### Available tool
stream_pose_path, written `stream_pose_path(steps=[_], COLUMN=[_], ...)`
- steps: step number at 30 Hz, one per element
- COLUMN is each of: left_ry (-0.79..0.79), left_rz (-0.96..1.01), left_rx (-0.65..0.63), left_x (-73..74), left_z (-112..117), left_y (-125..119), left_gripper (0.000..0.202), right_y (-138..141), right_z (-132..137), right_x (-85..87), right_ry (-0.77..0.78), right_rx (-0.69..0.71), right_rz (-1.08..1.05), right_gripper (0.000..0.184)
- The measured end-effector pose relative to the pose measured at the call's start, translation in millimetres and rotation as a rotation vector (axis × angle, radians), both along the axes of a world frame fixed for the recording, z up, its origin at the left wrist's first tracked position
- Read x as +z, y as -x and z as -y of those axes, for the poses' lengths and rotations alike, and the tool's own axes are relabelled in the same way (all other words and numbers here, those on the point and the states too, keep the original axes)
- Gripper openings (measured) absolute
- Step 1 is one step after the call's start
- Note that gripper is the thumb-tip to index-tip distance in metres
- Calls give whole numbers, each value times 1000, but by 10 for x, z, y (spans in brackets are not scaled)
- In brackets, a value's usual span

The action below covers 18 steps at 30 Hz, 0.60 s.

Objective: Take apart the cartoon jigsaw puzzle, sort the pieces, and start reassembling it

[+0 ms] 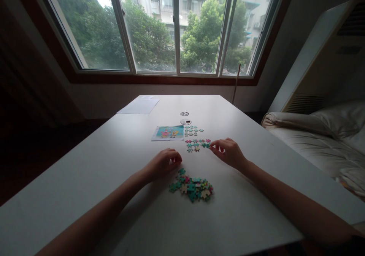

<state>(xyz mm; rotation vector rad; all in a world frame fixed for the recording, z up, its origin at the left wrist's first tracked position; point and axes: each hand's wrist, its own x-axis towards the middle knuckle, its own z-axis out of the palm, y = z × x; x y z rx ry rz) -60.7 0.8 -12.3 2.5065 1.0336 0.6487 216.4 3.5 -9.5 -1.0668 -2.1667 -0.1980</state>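
Observation:
My right hand [229,153] pinches a green jigsaw piece [205,145] between thumb and fingertips, at the right end of a row of loose pieces. My left hand [165,162] rests on the table with its fingers curled in; I see nothing held in it. Just below and right of it lies a heap of jigsaw pieces [191,187], mostly green, with some pink and a few turned to their tan backs. Pink and green pieces [195,141] lie spaced out in rows between my hands, with pale green pieces [191,130] behind them. A colourful cartoon picture sheet [170,132] lies left of those rows.
Two round, patterned discs [185,122] lie on the white table [128,218] beyond the pieces. White paper sheets [138,106] lie at the far left corner. A padded, light-coloured seat [308,130] stands along the right side. A window [175,27] is behind the table.

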Motion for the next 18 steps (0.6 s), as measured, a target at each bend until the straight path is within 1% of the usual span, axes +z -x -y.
stream_pose_path(steps=[7,10,12,14,16,18], left_ry=[1,0,-1,-1,-1,0], left_rz=[-1,-6,-7,-6,-3,-2], left_rx=[-9,-9,-10,-10,-13,-15], left_x=[0,-1,-3,-4,-4,-4], left_z=[-2,3,5,4,2,-1], left_y=[1,0,2,5,7,7], left_gripper=[12,12,12,12,12,12], right_y=[2,-61,-173,-347,-556,-760], right_z=[-2,-53,-128,-232,-347,-450], right_x=[9,41,62,66,42,-6], right_ry=[26,76,155,270,378,469], right_rx=[-14,-47,-49,-20,-3,-22], right_rz=[11,15,8,0,-10,-14], right_gripper=[16,14,16,19,23,25])
